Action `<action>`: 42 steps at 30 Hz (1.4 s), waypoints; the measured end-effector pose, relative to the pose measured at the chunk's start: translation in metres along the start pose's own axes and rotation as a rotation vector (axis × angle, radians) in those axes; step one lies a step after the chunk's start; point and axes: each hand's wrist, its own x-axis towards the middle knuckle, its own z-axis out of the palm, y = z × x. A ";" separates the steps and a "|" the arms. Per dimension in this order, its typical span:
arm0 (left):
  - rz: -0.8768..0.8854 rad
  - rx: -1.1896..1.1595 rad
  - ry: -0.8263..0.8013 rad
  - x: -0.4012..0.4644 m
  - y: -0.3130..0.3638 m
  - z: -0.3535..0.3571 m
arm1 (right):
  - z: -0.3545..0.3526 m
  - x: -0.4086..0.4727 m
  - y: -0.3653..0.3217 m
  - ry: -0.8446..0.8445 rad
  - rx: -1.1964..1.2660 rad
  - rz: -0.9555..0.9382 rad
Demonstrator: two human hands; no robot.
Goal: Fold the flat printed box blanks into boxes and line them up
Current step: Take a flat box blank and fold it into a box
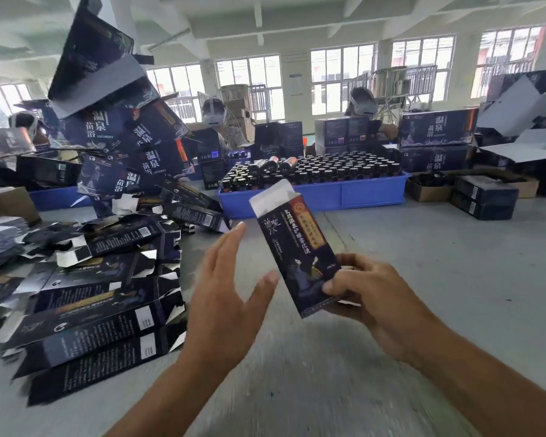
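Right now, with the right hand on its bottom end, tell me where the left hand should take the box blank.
Take the box blank by its upper half, from its left edge. The right hand pinches the lower end, so the top, with its white flap, tilts up and away unsupported. The open left hand sits beside that edge; thumb in front and fingers behind would probably steady it for squaring.

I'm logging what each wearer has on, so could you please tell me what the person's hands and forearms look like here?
Both the left hand and the right hand are bare: no gloves, and no rings visible on the fingers. No watch or wristband shows on either wrist. The forearms are uncovered down to the frame's lower edge, so no sleeves show. Motion blur hides finer details.
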 end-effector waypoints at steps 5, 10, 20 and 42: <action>-0.281 -0.718 -0.140 0.006 0.000 -0.005 | 0.006 -0.001 0.007 -0.142 -0.327 0.046; -0.211 -0.679 -0.130 0.003 -0.001 -0.011 | 0.011 -0.007 -0.001 -0.032 -0.352 -0.169; -0.113 -0.637 -0.323 -0.006 0.000 -0.011 | 0.016 -0.022 -0.016 -0.043 -0.305 -0.487; -0.060 -0.641 -0.253 -0.005 0.010 -0.013 | 0.013 -0.025 -0.033 -0.056 -0.115 -0.467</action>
